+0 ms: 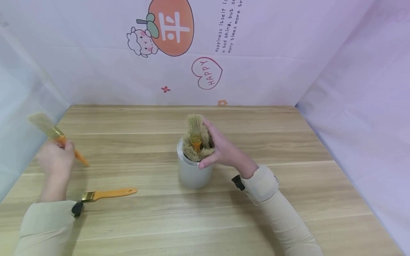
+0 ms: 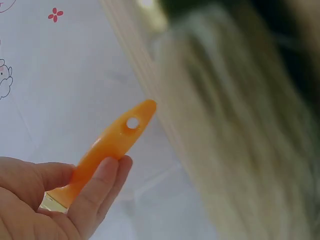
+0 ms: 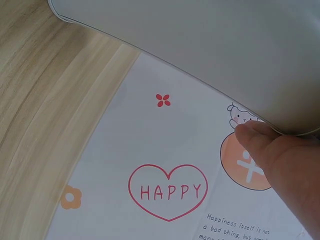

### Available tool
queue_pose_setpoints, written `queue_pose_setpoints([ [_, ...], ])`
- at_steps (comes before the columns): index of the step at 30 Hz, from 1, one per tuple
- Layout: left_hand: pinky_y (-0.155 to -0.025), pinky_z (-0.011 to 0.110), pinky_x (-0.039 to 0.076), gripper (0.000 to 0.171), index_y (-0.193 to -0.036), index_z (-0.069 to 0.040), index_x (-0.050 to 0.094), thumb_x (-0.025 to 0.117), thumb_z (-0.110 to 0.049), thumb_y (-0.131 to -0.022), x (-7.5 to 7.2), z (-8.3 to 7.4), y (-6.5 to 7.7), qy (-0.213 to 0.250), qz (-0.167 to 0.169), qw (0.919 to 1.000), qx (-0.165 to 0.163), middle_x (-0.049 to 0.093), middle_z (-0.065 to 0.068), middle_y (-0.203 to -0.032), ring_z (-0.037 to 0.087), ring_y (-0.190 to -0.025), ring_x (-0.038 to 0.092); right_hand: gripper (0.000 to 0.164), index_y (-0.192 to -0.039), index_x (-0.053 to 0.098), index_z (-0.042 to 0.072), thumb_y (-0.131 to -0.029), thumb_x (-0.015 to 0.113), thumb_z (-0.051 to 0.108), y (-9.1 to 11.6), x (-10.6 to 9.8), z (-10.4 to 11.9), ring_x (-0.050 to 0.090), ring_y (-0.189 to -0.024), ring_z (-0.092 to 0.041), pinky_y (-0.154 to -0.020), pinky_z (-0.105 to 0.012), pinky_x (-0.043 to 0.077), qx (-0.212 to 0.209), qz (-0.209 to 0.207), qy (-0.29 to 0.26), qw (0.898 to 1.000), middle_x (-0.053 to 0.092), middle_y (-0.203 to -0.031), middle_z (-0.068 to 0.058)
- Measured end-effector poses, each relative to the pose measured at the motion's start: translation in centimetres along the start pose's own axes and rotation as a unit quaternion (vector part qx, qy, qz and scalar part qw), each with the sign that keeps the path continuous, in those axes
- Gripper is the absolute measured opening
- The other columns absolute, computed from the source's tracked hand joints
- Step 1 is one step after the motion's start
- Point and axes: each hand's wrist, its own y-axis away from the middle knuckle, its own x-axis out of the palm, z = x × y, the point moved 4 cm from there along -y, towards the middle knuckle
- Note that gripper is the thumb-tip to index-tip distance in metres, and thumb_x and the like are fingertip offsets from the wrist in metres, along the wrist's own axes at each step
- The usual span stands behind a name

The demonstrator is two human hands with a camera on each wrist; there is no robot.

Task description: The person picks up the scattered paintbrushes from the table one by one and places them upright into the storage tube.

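Note:
My left hand [image 1: 57, 158] pinches a paintbrush [image 1: 57, 133] at the left of the table, its pale bristles pointing up and away. In the left wrist view, fingers and thumb hold the orange handle [image 2: 107, 140] near the metal collar. My right hand [image 1: 223, 146] grips a light grey cylindrical container [image 1: 194, 175] at its right side, thumb at the near rim. Several bristle-up paintbrushes [image 1: 194, 124] stand packed inside it. In the right wrist view, fingertips [image 3: 250, 134] meet the container's edge.
Another paintbrush [image 1: 113, 193] lies on the wooden table [image 1: 179, 227] beside my left wrist, its bristles hidden there in the head view. Those bristles [image 2: 235, 125] loom blurred in the left wrist view. Printed white cloth [image 1: 256, 78] encloses the table's back and sides.

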Motion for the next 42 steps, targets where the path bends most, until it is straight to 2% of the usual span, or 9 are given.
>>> queue_pose_setpoints([
  [7, -0.079, 0.051, 0.036, 0.035, -0.096, 0.01, 0.059, 0.048, -0.023, -0.094, -0.2, -0.3, -0.1, 0.012, -0.004, 0.9999, -0.008, 0.061, 0.034, -0.106, 0.05, -0.098, 0.053, 0.145, -0.155, 0.003, 0.008, -0.046, 0.068, 0.077, -0.2, 0.1, 0.2, 0.018, -0.149, -0.025, -0.122, -0.044, 0.014, 0.0, 0.002, -0.026, 1.0, 0.013, -0.162, -0.012],
  [10, -0.072, 0.038, 0.037, 0.03, -0.094, 0.007, 0.059, 0.049, -0.022, -0.092, 0.0, -0.6, -0.2, 0.032, -0.014, 0.9994, -0.007, 0.065, 0.029, -0.088, 0.036, -0.08, 0.057, 0.144, -0.155, 0.003, 0.01, -0.046, 0.068, 0.076, -0.2, 0.2, 0.3, 0.016, -0.15, -0.024, -0.123, -0.044, 0.013, 0.002, 0.001, -0.022, 1.0, 0.012, -0.162, -0.01],
  [16, -0.067, 0.03, 0.037, 0.038, -0.106, 0.011, 0.06, 0.05, -0.024, -0.094, 0.3, -1.5, 0.0, 0.046, -0.012, 0.9988, 0.011, 0.067, 0.03, -0.086, 0.036, -0.077, 0.059, 0.142, -0.155, 0.006, 0.006, -0.048, 0.065, 0.079, -0.4, 0.2, 0.4, 0.018, -0.149, -0.027, -0.122, -0.046, 0.014, -0.02, -0.002, 0.009, 1.0, 0.015, -0.161, -0.013],
  [20, -0.055, 0.018, 0.043, 0.04, -0.114, 0.006, 0.056, 0.049, -0.028, -0.095, 0.0, -2.2, 0.0, 0.068, 0.001, 0.9977, 0.005, 0.056, -0.005, -0.057, 0.002, -0.052, 0.054, 0.146, -0.155, 0.002, 0.005, -0.046, 0.062, 0.08, -0.2, 0.2, 0.3, 0.007, -0.151, -0.03, -0.122, -0.048, 0.01, -0.001, -0.004, 0.021, 1.0, 0.003, -0.162, -0.017],
  [23, -0.043, 0.01, 0.04, 0.043, -0.118, 0.006, 0.056, 0.049, -0.03, -0.096, 0.1, -2.8, 0.1, 0.089, 0.017, 0.9959, -0.003, 0.044, -0.023, -0.056, -0.016, -0.04, 0.04, 0.149, -0.154, -0.003, 0.005, -0.044, 0.061, 0.081, -0.1, 0.1, 0.3, -0.002, -0.151, -0.031, -0.122, -0.049, 0.006, 0.024, -0.002, 0.022, 0.999, -0.006, -0.162, -0.018],
  [30, -0.041, 0.011, 0.04, 0.048, -0.115, 0.012, 0.058, 0.049, -0.031, -0.097, 1.0, -5.1, 1.1, 0.095, 0.03, 0.9946, 0.028, 0.069, 0.028, -0.088, -0.019, -0.039, 0.038, 0.144, -0.155, 0.003, 0.008, -0.046, 0.063, 0.08, 0.0, -0.1, 0.0, 0.012, -0.15, -0.028, -0.123, -0.047, 0.011, 0.007, -0.004, 0.012, 1.0, 0.009, -0.162, -0.014],
  [33, -0.042, 0.012, 0.042, 0.047, -0.114, 0.012, 0.059, 0.049, -0.031, -0.097, 1.2, -5.9, 1.9, 0.104, 0.038, 0.993, 0.042, 0.069, 0.028, -0.09, -0.018, -0.041, 0.042, 0.143, -0.155, 0.004, 0.008, -0.047, 0.063, 0.081, 0.2, 0.2, -0.2, 0.017, -0.149, -0.026, -0.122, -0.045, 0.015, 0.011, -0.001, 0.017, 1.0, 0.014, -0.162, -0.012],
  [37, -0.042, 0.018, 0.042, 0.044, -0.109, 0.008, 0.061, 0.05, -0.032, -0.097, 1.6, -6.3, 3.1, 0.089, 0.05, 0.994, 0.04, 0.067, 0.008, -0.073, -0.009, -0.043, 0.044, 0.15, -0.154, -0.001, 0.003, -0.044, 0.058, 0.086, 0.5, 0.7, -0.4, 0.008, -0.151, -0.028, -0.122, -0.045, 0.011, 0.039, 0.015, 0.038, 0.998, 0.004, -0.163, -0.015],
  [42, -0.044, 0.017, 0.038, 0.044, -0.109, 0.006, 0.059, 0.051, -0.035, -0.095, 2.6, -8.5, 3.2, 0.079, 0.036, 0.9946, 0.058, 0.069, 0.019, -0.086, -0.007, -0.048, 0.041, 0.155, -0.154, -0.003, 0.001, -0.04, 0.059, 0.086, 0.9, -0.2, -0.3, 0.005, -0.151, -0.031, -0.122, -0.048, 0.01, 0.056, -0.003, 0.02, 0.998, 0.0, -0.162, -0.017],
])
